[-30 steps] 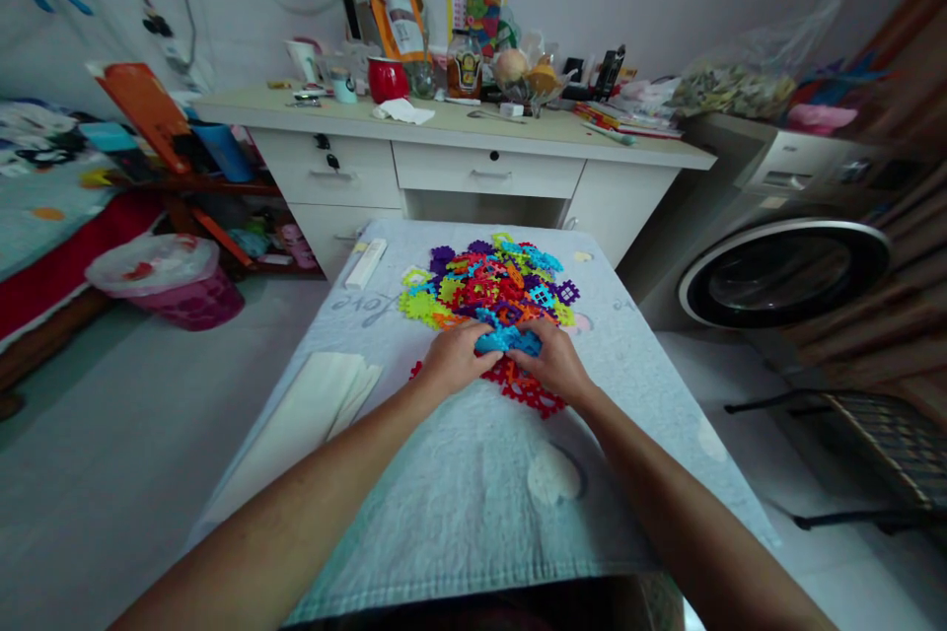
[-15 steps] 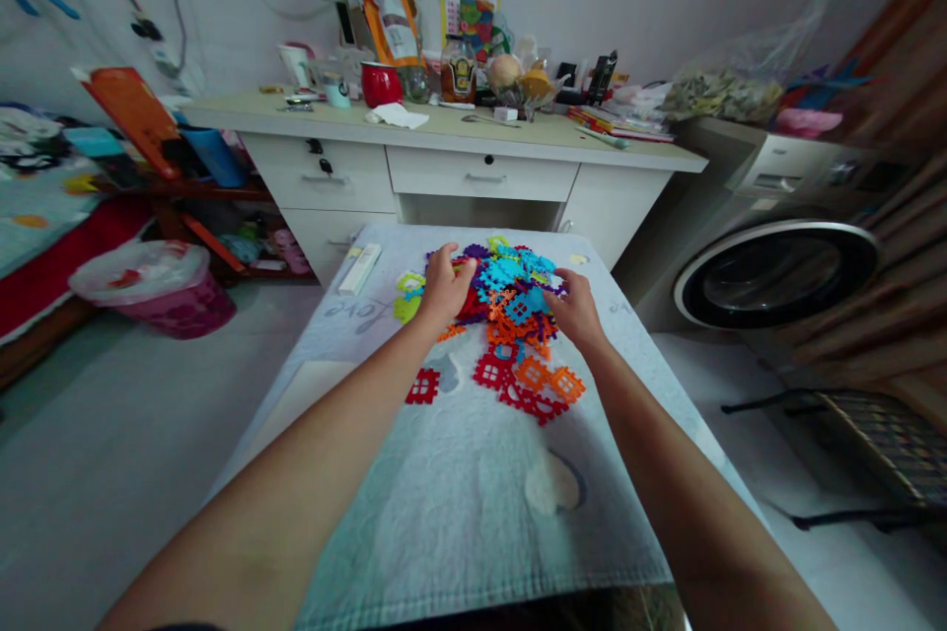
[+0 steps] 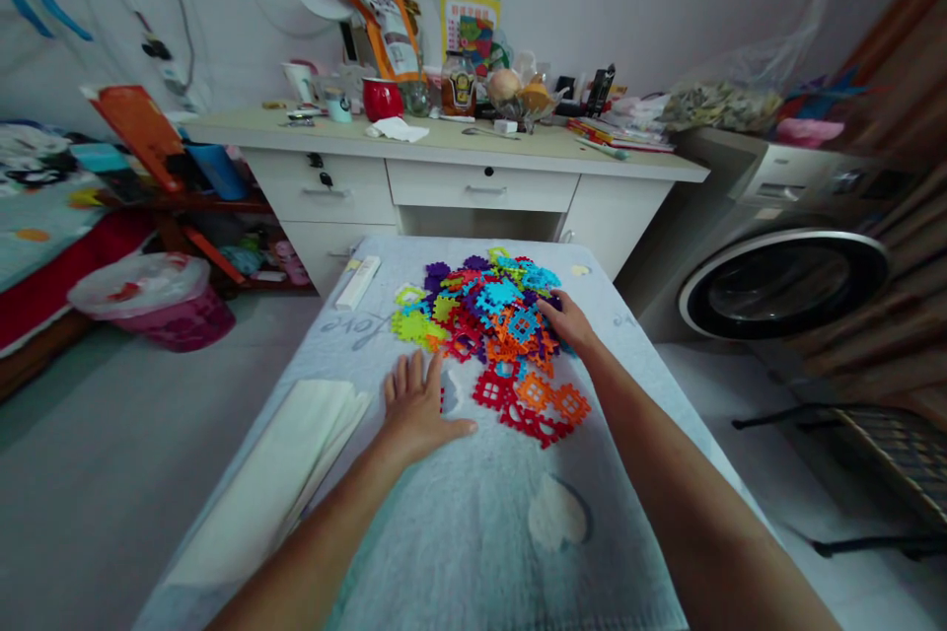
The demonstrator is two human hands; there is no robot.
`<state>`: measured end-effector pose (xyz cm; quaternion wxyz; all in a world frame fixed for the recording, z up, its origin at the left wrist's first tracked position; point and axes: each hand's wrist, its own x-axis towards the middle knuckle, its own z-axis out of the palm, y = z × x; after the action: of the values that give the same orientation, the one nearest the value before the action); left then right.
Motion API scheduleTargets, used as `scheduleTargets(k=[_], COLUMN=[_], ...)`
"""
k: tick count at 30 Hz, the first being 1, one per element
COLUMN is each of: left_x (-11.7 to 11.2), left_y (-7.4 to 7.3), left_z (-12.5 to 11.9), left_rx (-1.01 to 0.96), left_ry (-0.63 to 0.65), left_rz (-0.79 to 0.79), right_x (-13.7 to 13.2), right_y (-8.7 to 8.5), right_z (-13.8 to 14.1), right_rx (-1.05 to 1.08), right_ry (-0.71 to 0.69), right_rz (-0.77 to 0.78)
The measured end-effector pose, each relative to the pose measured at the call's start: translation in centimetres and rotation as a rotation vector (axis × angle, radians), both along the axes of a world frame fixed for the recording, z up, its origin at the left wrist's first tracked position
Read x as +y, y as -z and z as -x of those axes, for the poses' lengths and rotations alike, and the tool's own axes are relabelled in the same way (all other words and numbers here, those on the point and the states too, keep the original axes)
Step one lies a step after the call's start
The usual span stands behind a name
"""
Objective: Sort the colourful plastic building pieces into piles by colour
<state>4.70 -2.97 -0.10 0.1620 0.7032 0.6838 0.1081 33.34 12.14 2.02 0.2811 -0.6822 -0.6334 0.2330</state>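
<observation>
A heap of plastic interlocking building pieces (image 3: 497,296) in blue, red, purple, orange and lime green lies on the cloth-covered table (image 3: 473,532). My left hand (image 3: 415,414) is spread flat in front of the heap's left side, over a mostly hidden red piece (image 3: 442,400). At the heap's right edge, my right hand (image 3: 569,323) rests against the pieces with its fingers reaching forward and apart; some fingertips are hidden. Several red and orange window-shaped pieces (image 3: 534,394) lie together on the near side of the heap.
A folded white cloth or paper (image 3: 273,483) lies along the table's left side, with a narrow white box (image 3: 358,283) beyond it. Behind the table stands a white desk (image 3: 318,187) crowded with household things. A washing machine (image 3: 784,246) is at right, a pink bin (image 3: 178,311) at left.
My left hand has left the heap and come down toward me, its fingers now spread on the cloth. My right hand stays by the heap's right edge. The view has tilted slightly.
</observation>
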Motion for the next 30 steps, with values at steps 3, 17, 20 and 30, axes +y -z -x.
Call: scheduleTargets(k=[3,17,20,30], left_x=[1.6,7.2,8.9,11.8], left_y=[0.1,-1.9,-3.3,-4.7], left_z=[-1.3,-2.4,-3.5,-1.1], left_rx=[-0.051,-0.625,-0.607,-0.592], left_ry=[0.014,0.252,0.315,0.163], left_rz=[-0.061,-0.303,-0.345,-0.546], right_x=[-1.5,-5.7,-6.0,0.7], right_y=[-0.3,-3.9,-4.4,-5.9], right_z=[2.6,4.8,5.2,3.6], right_rx=[-0.080,-0.201,-0.147,0.215], right_ry=[-0.068,-0.413,-0.573,-0.436], right_rz=[-0.018,0.065,0.051,-0.061])
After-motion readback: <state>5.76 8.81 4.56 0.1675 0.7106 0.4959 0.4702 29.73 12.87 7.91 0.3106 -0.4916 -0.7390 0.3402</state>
